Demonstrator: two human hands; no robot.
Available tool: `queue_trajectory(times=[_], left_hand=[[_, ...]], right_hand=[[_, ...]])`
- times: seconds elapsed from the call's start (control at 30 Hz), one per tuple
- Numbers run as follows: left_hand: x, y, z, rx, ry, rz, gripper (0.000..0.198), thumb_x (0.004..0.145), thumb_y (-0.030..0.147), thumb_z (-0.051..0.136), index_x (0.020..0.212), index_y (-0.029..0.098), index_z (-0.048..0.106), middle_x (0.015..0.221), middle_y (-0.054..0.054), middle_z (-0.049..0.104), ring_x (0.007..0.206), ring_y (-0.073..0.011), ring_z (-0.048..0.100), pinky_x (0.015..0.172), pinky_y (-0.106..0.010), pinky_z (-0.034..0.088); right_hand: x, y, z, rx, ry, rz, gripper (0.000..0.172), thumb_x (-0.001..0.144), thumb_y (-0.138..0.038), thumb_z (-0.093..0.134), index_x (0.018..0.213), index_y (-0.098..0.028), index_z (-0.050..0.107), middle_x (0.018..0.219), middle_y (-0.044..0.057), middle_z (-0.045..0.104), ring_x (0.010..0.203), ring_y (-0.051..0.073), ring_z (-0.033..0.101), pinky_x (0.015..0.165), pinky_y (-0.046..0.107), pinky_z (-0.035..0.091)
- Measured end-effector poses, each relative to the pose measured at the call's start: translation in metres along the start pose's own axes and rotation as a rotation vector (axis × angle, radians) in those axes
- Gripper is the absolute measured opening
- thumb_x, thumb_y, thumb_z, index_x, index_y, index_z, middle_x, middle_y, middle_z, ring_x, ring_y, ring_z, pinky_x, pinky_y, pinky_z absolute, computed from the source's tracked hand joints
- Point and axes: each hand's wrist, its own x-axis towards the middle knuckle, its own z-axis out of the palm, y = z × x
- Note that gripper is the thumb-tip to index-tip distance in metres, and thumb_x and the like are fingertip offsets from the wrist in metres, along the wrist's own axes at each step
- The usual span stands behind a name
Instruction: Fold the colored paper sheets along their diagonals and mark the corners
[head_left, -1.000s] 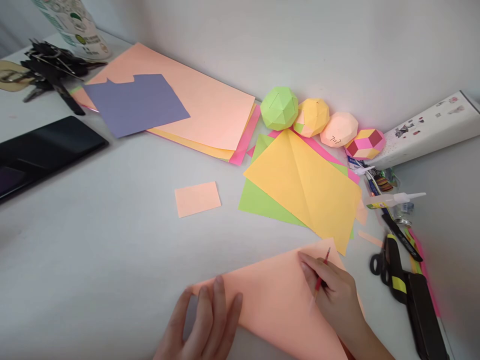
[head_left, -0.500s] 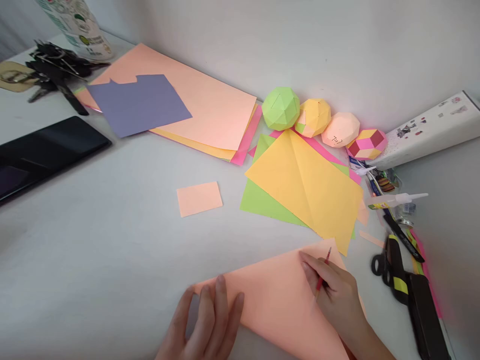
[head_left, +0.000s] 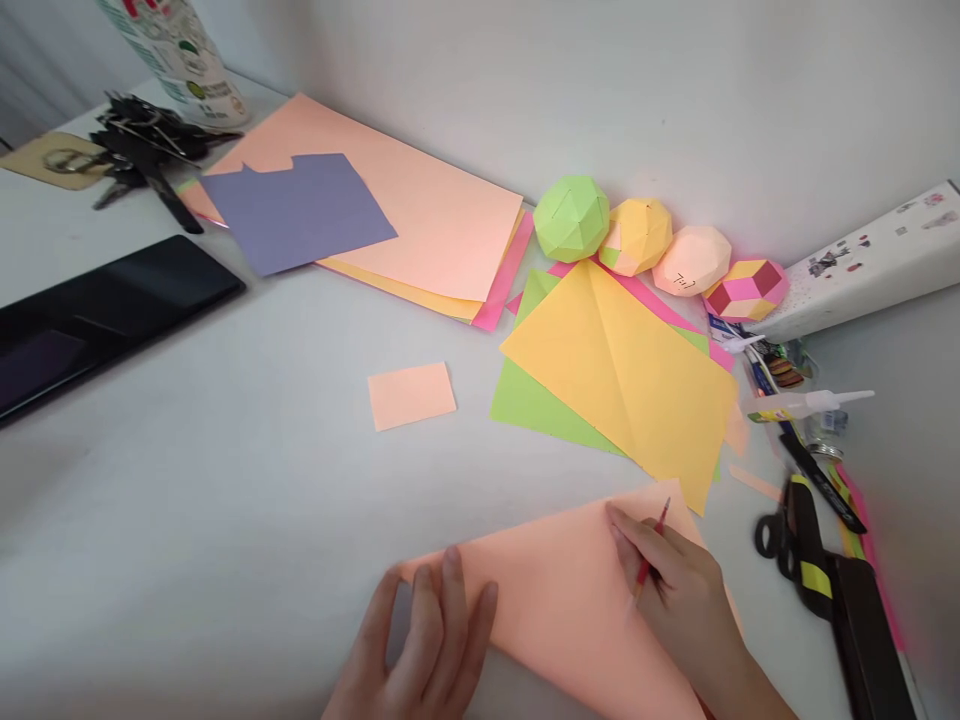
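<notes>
A peach sheet of paper (head_left: 555, 590), which looks folded over, lies at the front of the table. My left hand (head_left: 427, 640) rests its spread fingertips on the sheet's left end. Near the far edge on the right, my right hand (head_left: 675, 590) has its fingers closed around a thin red pen refill (head_left: 643, 572). The refill's tip points up and away from the paper, while my thumb and index finger touch the sheet's far edge. Beyond the sheet lies a small peach paper rectangle (head_left: 412, 396). My right palm hides part of the sheet.
Yellow paper (head_left: 637, 360) and green paper (head_left: 544, 415) lie behind my right hand. Faceted paper balls (head_left: 571, 220) line the wall. A purple piece (head_left: 304, 215) sits on stacked sheets. Scissors (head_left: 776, 535) and a glue bottle (head_left: 795, 405) are right; a black tablet-like device (head_left: 120, 320) is left.
The whole view has shifted slightly, so everything appears a little farther right. Both hands keep the same places on the peach sheet, and the refill is still held.
</notes>
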Motion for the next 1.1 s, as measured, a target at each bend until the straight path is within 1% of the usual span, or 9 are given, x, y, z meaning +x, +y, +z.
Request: queue_trajectory(times=[0.13, 0.27, 0.43, 0.57, 0.83, 1.0, 1.1], left_hand=[[0.005, 0.002, -0.004, 0.023, -0.052, -0.013, 0.079, 0.079, 0.077, 0.04, 0.129, 0.016, 0.049, 0.118, -0.018, 0.061, 0.109, -0.0378, 0.048, 0.091, -0.062, 0.035], [0.009, 0.003, -0.009, 0.052, -0.081, -0.034, 0.078, 0.08, 0.077, 0.038, 0.131, 0.019, 0.05, 0.115, -0.016, 0.063, 0.108, -0.0362, 0.049, 0.093, -0.061, 0.034], [0.009, 0.003, -0.01, 0.097, -0.065, -0.072, 0.076, 0.084, 0.073, 0.032, 0.127, 0.014, 0.055, 0.109, -0.015, 0.063, 0.103, -0.0349, 0.053, 0.095, -0.059, 0.032], [0.009, 0.002, -0.01, 0.11, -0.045, -0.088, 0.075, 0.088, 0.069, 0.026, 0.119, 0.01, 0.061, 0.109, -0.017, 0.063, 0.104, -0.0347, 0.053, 0.096, -0.058, 0.033], [0.009, 0.001, -0.009, 0.129, -0.011, -0.088, 0.071, 0.093, 0.061, 0.019, 0.119, 0.009, 0.061, 0.108, -0.017, 0.062, 0.103, -0.033, 0.055, 0.099, -0.056, 0.032], [0.012, 0.0, -0.01, 0.096, -0.003, -0.11, 0.073, 0.092, 0.063, 0.021, 0.118, 0.009, 0.063, 0.107, -0.017, 0.063, 0.102, -0.0335, 0.055, 0.099, -0.056, 0.031], [0.013, 0.001, -0.013, 0.08, -0.031, -0.112, 0.075, 0.088, 0.069, 0.026, 0.118, 0.011, 0.064, 0.109, -0.017, 0.063, 0.104, -0.0347, 0.053, 0.099, -0.056, 0.031]], right_hand=[[0.001, 0.002, -0.002, -0.055, -0.001, -0.053, 0.035, 0.085, -0.006, 0.039, 0.1, -0.011, 0.071, 0.051, -0.003, 0.045, 0.042, 0.009, 0.042, 0.04, 0.019, 0.037], [0.002, 0.005, -0.003, -0.1, -0.013, -0.077, 0.035, 0.083, -0.009, 0.039, 0.095, -0.011, 0.072, 0.048, -0.003, 0.043, 0.038, 0.008, 0.039, 0.037, 0.018, 0.036], [-0.002, 0.01, -0.004, -0.138, -0.057, -0.063, 0.035, 0.08, -0.011, 0.042, 0.099, -0.012, 0.071, 0.048, -0.003, 0.047, 0.037, 0.009, 0.045, 0.037, 0.018, 0.038], [0.0, 0.012, -0.005, -0.156, -0.074, -0.073, 0.036, 0.076, -0.011, 0.041, 0.097, -0.012, 0.07, 0.047, -0.002, 0.05, 0.033, 0.008, 0.044, 0.035, 0.017, 0.037], [0.002, 0.011, -0.006, -0.141, -0.104, -0.061, 0.036, 0.073, -0.011, 0.043, 0.098, -0.011, 0.07, 0.044, -0.004, 0.048, 0.032, 0.008, 0.046, 0.034, 0.015, 0.038], [0.001, 0.012, -0.005, -0.11, -0.083, -0.02, 0.036, 0.072, -0.011, 0.044, 0.096, -0.014, 0.072, 0.046, -0.003, 0.051, 0.033, 0.009, 0.046, 0.034, 0.016, 0.038], [-0.001, 0.012, -0.002, -0.078, -0.051, -0.004, 0.034, 0.075, -0.012, 0.045, 0.095, -0.016, 0.072, 0.047, -0.003, 0.051, 0.036, 0.009, 0.047, 0.035, 0.018, 0.038]])
